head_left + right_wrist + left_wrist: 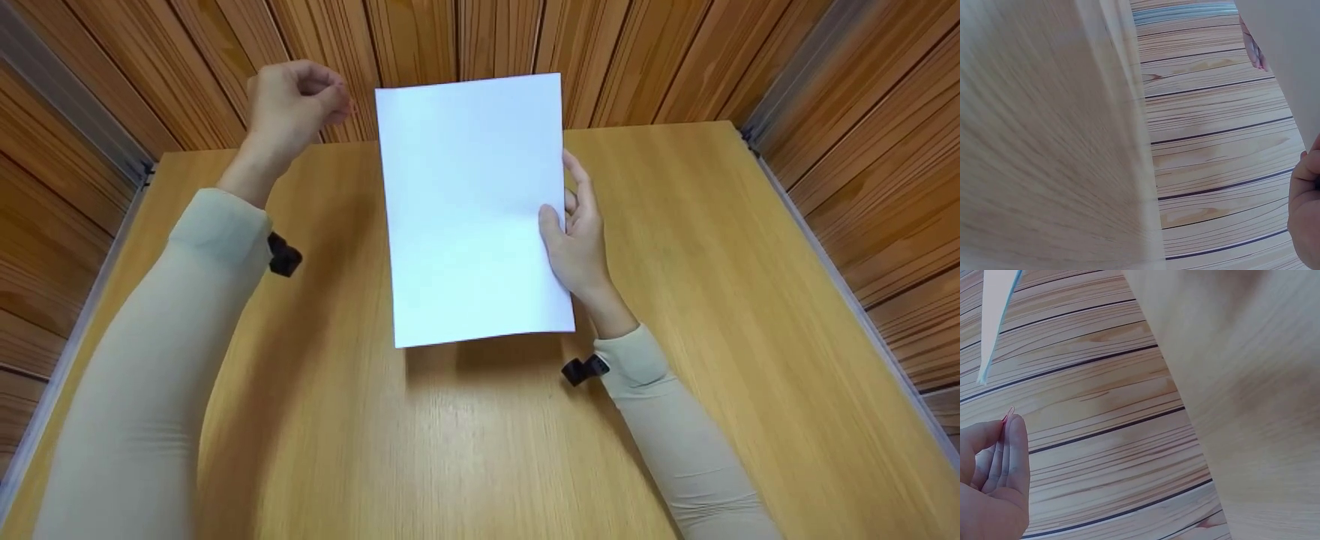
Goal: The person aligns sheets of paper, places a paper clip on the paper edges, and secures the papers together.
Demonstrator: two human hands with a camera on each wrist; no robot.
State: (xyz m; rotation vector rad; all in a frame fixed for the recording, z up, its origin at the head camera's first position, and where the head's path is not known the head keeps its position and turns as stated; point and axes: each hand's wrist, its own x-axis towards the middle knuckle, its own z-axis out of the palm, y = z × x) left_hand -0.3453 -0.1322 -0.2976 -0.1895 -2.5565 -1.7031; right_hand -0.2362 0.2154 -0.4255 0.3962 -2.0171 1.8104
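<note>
Upright in front of me is a stack of white paper (472, 210), blank on the side facing the head camera. My right hand (581, 247) grips its right edge, thumb on the front and fingers behind. To the left of the paper and apart from it, my left hand (289, 105) is raised, pinching a small red paper clip (1009, 414) between thumb and fingertips. Only the clip's thin wire loop shows past the fingertips in the left wrist view. A corner of the paper (995, 320) hangs above that hand there, its sheet edges slightly fanned.
Below the hands lies a light wooden table (480, 450), with the paper's shadow on it. Wood-plank panels (495, 37) stand behind it and on both sides. A small black device (285, 256) sits at the left cuff, another black device (585, 370) at the right.
</note>
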